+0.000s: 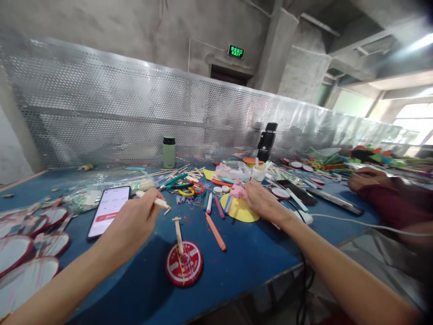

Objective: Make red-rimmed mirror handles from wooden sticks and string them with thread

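Note:
My left hand point(138, 216) is closed around a pale glue stick point(154, 200) whose tip points right, above the blue table point(250, 257). Just below and right of it a wooden stick point(178, 234) stands upright on a red round disc point(184, 269). My right hand point(262, 201) reaches further out and pinches a small pink figure point(237, 189) over a yellow paper circle point(241, 210). Coloured markers point(215, 231) and craft sticks lie scattered between the two hands.
A phone point(108, 210) with a lit screen lies left of my left hand. Red-rimmed discs point(30, 253) crowd the left edge. A green flask point(168, 152) and a black bottle point(267, 141) stand by the perforated metal screen. Another person's hand point(363, 179) rests at the right; a white cable point(358, 223) crosses there.

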Motion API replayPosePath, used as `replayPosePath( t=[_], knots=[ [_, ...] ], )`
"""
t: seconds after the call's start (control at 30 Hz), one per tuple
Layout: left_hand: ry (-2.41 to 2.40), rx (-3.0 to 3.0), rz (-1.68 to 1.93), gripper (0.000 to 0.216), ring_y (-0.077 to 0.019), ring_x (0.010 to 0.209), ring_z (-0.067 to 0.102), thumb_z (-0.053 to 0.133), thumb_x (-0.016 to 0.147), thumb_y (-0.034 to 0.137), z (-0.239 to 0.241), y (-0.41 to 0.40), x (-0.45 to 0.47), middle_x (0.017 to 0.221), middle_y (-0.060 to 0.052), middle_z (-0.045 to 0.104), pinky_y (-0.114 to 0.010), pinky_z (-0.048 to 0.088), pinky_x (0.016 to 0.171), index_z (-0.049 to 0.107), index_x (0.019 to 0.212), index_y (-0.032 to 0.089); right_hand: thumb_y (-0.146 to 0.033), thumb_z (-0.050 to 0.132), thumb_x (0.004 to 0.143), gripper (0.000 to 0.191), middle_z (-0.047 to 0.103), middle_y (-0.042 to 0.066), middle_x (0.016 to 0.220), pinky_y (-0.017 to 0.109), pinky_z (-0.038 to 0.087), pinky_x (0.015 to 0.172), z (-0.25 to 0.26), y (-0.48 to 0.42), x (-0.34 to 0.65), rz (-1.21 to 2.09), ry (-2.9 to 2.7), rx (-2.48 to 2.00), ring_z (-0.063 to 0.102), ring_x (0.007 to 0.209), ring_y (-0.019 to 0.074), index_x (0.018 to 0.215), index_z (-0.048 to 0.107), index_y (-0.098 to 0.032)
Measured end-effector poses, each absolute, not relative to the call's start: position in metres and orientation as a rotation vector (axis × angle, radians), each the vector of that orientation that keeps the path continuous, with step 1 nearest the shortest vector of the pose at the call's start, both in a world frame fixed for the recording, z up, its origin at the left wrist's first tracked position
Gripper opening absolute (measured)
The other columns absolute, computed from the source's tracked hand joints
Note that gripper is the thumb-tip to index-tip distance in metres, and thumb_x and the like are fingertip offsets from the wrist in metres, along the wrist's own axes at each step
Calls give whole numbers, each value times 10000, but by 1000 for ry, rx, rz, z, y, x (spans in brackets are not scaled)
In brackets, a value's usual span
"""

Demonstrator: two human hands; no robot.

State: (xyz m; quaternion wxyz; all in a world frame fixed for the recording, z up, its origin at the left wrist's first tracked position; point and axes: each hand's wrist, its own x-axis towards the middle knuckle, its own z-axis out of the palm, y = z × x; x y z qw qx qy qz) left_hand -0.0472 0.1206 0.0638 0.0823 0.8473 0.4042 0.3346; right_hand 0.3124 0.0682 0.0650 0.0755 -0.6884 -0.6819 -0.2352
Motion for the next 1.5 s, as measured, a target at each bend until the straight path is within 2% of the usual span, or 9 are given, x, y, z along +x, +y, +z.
replayPosePath(
  t=[0.27, 0.47, 0.8, 0.9, 1.13, 1.37, 1.5],
  knots=[
    [1237, 2538, 959, 190, -176, 497, 460, 308, 909, 328, 64, 117, -47, 552, 45, 487, -284, 269, 540, 477, 880, 248, -242, 444, 940, 133, 595, 78, 932, 292, 434, 764, 80, 16, 312, -481, -2191, -2070, 564, 853, 199, 931, 556, -170],
    [1239, 2573, 865, 191, -189, 497, 460, 267, 906, 318, 63, 116, -45, 559, 38, 471, -299, 265, 557, 442, 882, 247, -187, 469, 904, 104, 604, 126, 978, 343, 443, 809, 60, 6, 295, -429, -2160, -2126, 571, 909, 236, 922, 562, -143],
    [1245, 2580, 840, 256, -217, 505, 516, 210, 902, 365, 60, 117, -43, 584, -1, 551, -316, 279, 559, 439, 905, 249, -184, 469, 914, 178, 620, 167, 1051, 374, 429, 917, 46, 17, 302, -531, -2104, -2110, 569, 1031, 269, 1019, 592, -108],
    [1233, 2586, 821, 257, -243, 562, 568, 212, 912, 357, 59, 116, -42, 607, -23, 594, -322, 295, 573, 443, 922, 245, -168, 458, 918, 207, 618, 174, 1085, 383, 412, 953, 42, 19, 302, -579, -2105, -2096, 547, 1089, 278, 1064, 586, -97],
    [1224, 2610, 752, 274, -265, 595, 600, 180, 924, 360, 56, 118, -43, 640, -42, 624, -354, 314, 605, 429, 936, 244, -166, 477, 915, 152, 607, 144, 989, 360, 451, 836, 39, 25, 297, -646, -2106, -2093, 565, 908, 244, 993, 593, -107],
    [1236, 2590, 657, 269, -294, 660, 631, 171, 925, 358, 60, 116, -44, 668, -52, 636, -360, 322, 622, 414, 952, 246, -221, 581, 896, 136, 600, 127, 998, 363, 454, 845, 50, 11, 290, -661, -2108, -2056, 552, 943, 249, 994, 591, -126],
    [1262, 2603, 647, 293, -296, 644, 625, 171, 906, 370, 62, 113, -43, 676, -62, 638, -357, 323, 610, 431, 949, 241, -205, 505, 938, 140, 599, 129, 1017, 401, 452, 849, 71, -9, 264, -741, -2031, -1940, 541, 958, 257, 1021, 598, -143]
  ],
)
